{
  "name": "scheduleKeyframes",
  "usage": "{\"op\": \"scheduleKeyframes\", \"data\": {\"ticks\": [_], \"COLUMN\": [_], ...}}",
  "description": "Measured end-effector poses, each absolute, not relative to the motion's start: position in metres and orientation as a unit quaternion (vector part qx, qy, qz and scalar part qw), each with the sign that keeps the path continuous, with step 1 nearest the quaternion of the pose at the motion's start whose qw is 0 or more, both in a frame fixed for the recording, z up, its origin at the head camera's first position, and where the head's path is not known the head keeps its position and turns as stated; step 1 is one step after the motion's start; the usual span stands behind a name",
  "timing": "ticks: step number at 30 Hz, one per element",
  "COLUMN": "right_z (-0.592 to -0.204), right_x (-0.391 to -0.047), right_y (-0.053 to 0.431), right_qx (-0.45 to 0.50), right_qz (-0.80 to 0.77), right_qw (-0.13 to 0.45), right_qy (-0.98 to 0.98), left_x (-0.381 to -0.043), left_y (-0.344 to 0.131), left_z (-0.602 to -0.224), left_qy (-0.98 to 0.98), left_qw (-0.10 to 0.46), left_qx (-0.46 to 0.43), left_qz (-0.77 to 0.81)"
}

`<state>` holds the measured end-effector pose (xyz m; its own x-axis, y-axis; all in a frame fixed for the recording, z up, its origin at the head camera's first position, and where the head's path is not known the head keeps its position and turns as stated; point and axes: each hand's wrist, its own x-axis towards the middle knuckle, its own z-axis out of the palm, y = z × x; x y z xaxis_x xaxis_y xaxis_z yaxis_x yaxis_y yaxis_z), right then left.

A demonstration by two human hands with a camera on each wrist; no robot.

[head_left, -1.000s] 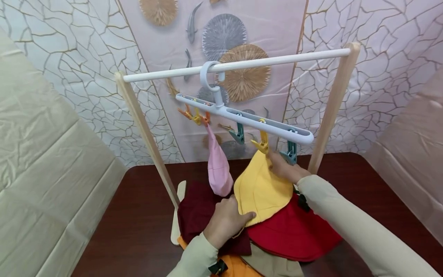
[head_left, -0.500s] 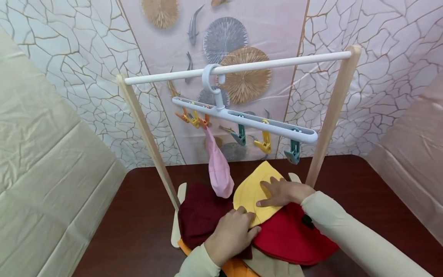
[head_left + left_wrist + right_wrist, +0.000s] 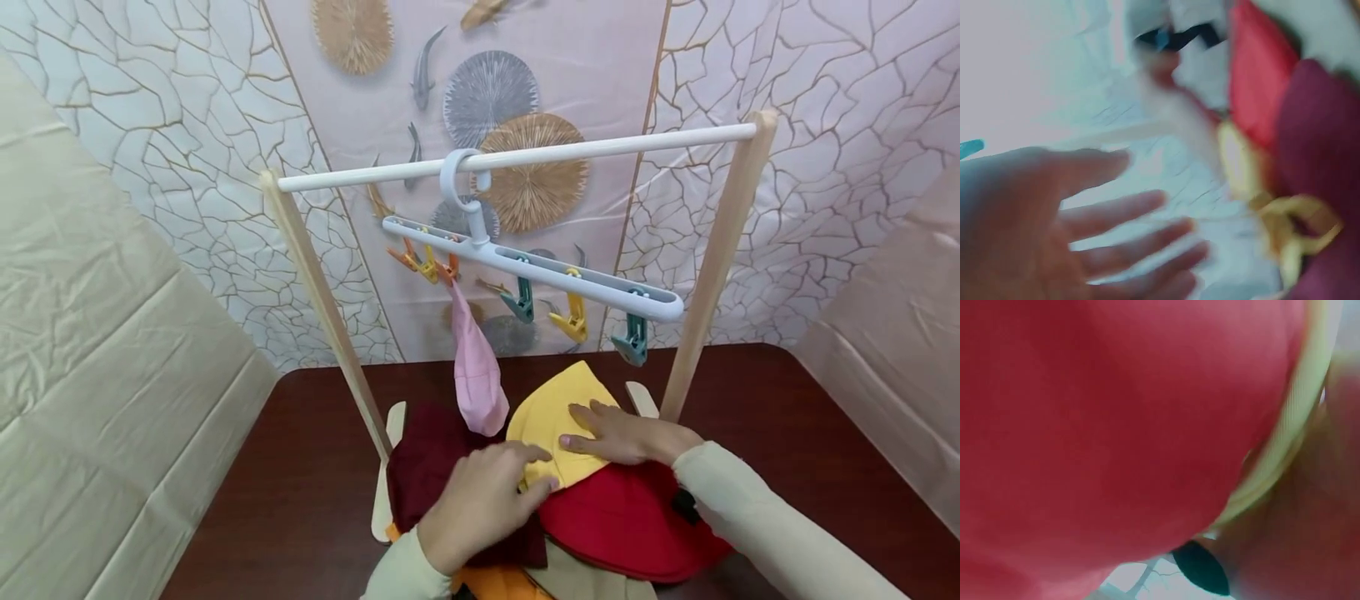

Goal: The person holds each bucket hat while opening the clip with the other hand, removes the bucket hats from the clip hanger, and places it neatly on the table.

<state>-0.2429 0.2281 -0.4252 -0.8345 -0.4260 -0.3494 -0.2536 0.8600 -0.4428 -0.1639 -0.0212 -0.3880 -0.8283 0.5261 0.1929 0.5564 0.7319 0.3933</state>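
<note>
A folded yellow hat [image 3: 551,404] lies on the pile in the head view, its pointed tip below the clips. My right hand [image 3: 630,435] rests on its right side, fingers spread. Beside the lower left edge is my left hand [image 3: 480,500], thumb and fingers extended; the left wrist view shows that hand [image 3: 1085,231] blurred, with nothing in it. Below the yellow hat lies a red hat [image 3: 630,525], which fills most of the right wrist view. A maroon hat [image 3: 420,467] is to the left. From an orange clip [image 3: 447,268] hangs a pink hat [image 3: 477,383].
A pale blue clip hanger [image 3: 540,271] hooks over the white bar [image 3: 600,148] of a wooden-legged rack. A yellow clip [image 3: 573,317] and green clips dangle without fabric over the yellow hat. Khaki [image 3: 581,575] and orange hats [image 3: 498,583] lie at the front of the dark table [image 3: 300,475].
The yellow hat's tip has come down from beside the yellow clip onto the pile. My right hand has moved from that tip onto the hat's side. My left hand has loosened from its lower edge.
</note>
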Motion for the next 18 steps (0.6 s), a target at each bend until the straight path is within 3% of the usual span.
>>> {"op": "scheduleKeyframes", "data": {"ticks": [2,6,9,14,18], "right_z": [-0.424,-0.407,-0.377,-0.315,-0.278], "right_x": [-0.235,-0.211,-0.184,-0.145,-0.132], "right_y": [0.229,0.219,0.202,0.168,0.15], "right_qx": [-0.205,-0.264,-0.309,-0.408,-0.421], "right_qz": [-0.193,-0.15,-0.126,-0.129,-0.084], "right_qw": [0.154,-0.041,-0.174,-0.381,-0.51], "right_qy": [0.947,0.952,0.927,0.82,0.745], "left_x": [-0.169,-0.192,-0.216,-0.258,-0.283], "left_y": [-0.031,-0.056,-0.072,-0.087,-0.097], "left_z": [-0.371,-0.331,-0.296,-0.253,-0.245], "left_qy": [-0.916,-0.852,-0.808,-0.82,-0.868], "left_qw": [0.117,0.301,0.389,0.427,0.389], "left_qx": [-0.281,-0.284,-0.29,-0.265,-0.244], "left_qz": [-0.261,-0.321,-0.334,-0.274,-0.189]}}
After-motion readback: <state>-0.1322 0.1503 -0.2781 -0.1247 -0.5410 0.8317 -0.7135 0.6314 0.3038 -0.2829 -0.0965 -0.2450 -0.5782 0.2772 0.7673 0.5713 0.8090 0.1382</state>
